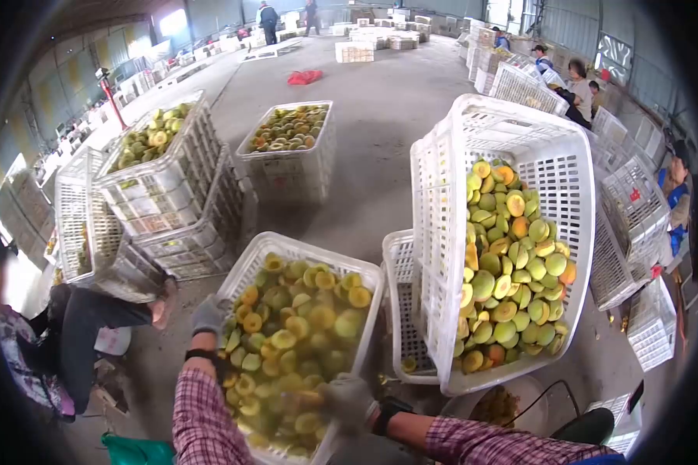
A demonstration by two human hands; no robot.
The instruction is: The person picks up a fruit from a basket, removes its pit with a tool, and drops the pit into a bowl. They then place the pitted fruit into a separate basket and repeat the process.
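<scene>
Crate of halved fruit [302, 325] sits on the floor just ahead, long axis running near-to-far; left hand [208, 314] gloved, fingers clamped on its left rim; right hand [349, 399] gripping near-right rim; tilted crate [504, 232] stands right.

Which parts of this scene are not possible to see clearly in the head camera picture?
- Right hand: blurred in the head view, so its grip on the crate of halved fruit is unclear.
- Left hand: its fingers are hidden behind the crate rim.
- Tilted crate: the fruit pile covers its lower inside.
- Bowl: partly hidden behind the tilted crate.
- People at the far end: too small for detail.
</scene>
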